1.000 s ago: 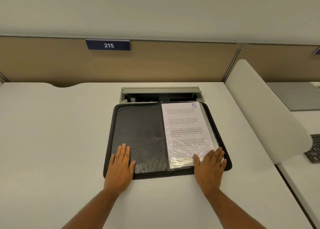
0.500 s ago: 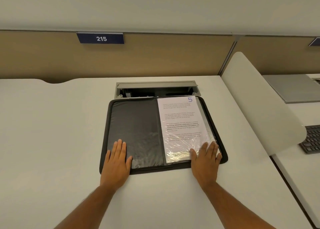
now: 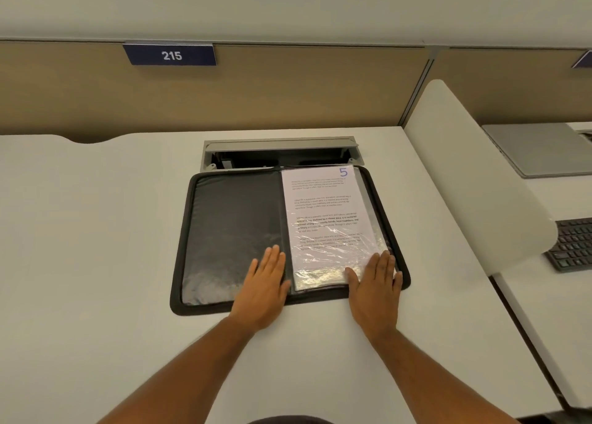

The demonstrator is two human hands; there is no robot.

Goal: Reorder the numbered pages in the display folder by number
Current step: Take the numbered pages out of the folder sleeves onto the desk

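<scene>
Starting the check, your left hand (image 3: 264, 287) and right hand (image 3: 374, 284) lie spread flat on the open display folder (image 3: 237, 218) (page 5 (image 3: 326, 212) showing); next, I think, pull that page out.

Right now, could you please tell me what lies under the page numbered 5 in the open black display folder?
Under the white page numbered 5 only edges of more clear plastic sleeves show along its right side inside the black zip folder. Their pages and numbers are covered.

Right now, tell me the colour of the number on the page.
Blue: the 5 at the page's top right corner, in the head view.
</scene>
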